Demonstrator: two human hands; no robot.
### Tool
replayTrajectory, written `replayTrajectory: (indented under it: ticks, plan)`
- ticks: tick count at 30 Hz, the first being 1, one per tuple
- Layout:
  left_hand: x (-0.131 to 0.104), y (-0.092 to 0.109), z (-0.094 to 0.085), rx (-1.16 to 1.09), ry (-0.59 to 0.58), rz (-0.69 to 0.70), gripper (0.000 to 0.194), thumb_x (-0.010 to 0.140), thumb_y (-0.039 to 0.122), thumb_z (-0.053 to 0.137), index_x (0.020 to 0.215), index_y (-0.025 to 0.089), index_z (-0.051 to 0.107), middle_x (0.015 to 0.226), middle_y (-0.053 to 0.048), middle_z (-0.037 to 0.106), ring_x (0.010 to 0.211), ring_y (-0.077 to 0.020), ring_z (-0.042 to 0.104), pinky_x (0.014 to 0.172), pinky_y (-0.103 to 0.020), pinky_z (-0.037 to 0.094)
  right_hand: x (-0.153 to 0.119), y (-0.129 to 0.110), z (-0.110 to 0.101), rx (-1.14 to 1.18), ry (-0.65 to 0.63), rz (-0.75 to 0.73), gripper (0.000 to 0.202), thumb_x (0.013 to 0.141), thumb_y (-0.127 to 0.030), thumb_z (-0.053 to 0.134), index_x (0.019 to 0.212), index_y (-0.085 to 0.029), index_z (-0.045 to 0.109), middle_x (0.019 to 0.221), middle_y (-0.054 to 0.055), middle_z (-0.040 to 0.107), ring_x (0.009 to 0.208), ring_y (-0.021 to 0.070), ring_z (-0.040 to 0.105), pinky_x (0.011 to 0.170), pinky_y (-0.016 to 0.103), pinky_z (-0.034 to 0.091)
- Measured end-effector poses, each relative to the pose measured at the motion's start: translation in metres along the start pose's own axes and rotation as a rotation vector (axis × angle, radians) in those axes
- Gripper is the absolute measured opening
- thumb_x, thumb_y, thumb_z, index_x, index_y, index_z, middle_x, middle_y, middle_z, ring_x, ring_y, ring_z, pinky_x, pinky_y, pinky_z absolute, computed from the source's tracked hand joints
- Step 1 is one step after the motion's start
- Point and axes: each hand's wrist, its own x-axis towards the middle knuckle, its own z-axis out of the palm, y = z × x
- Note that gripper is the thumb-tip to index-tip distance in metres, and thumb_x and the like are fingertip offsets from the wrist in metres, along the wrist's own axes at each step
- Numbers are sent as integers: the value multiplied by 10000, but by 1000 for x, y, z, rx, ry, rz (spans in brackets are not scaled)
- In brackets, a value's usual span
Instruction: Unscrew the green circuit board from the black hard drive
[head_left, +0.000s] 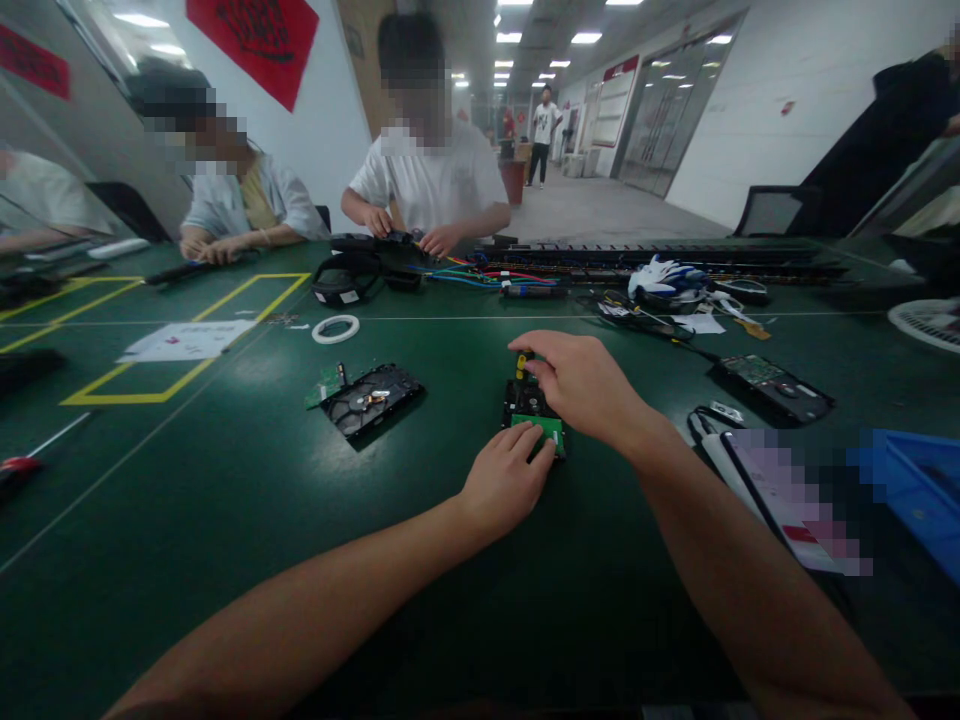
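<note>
A black hard drive with a green circuit board (551, 428) lies on the table in front of me. My left hand (510, 475) rests on its near edge, fingers pressing on the board and holding it down. Above the drive's far end, my right hand (592, 385) pinches a short yellow-and-black screwdriver (521, 368) that stands upright. The screwdriver's tip is too small to make out against the drive. To the left lies an opened hard drive (375, 400), with a loose green circuit board (324, 388) at its left corner.
Another hard drive (780, 388), a phone (795, 500) and a blue bin (922, 490) are on the right. White-blue gloves (667, 280) and cables lie farther back. A tape roll (335, 329) and a red-handled screwdriver (22, 465) are leftward. Co-workers sit across the table.
</note>
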Motion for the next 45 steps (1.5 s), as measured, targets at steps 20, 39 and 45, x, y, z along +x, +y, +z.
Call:
replayTrajectory:
  ticks: [20,39,45]
  plan:
    - [0,-1,-1,-20,-3,-1,327,1038,223,515,1341,152,615,1371,-164,633,1329,-321,590,1084,-494,537,1,-4,-2,-171,13,117,202,1002,-396,653,1037,-206,712,1058,87,724,930,235,659,807,354,457]
    - [0,-1,-3,-17,0,-1,329,1028,214,524,1339,160,616,1366,-158,638,1327,-312,592,1093,-490,531,2,-3,-4,-12,40,46,172,1000,-257,613,1069,-215,764,1076,88,744,1013,243,670,935,384,489]
    - [-1,-1,-1,-17,-10,-3,344,1024,213,526,1351,148,613,1371,-169,633,1328,-320,591,1089,-488,534,1,-1,-5,4,22,6,251,964,-118,558,1115,-198,743,1176,82,770,1115,248,687,1018,389,480]
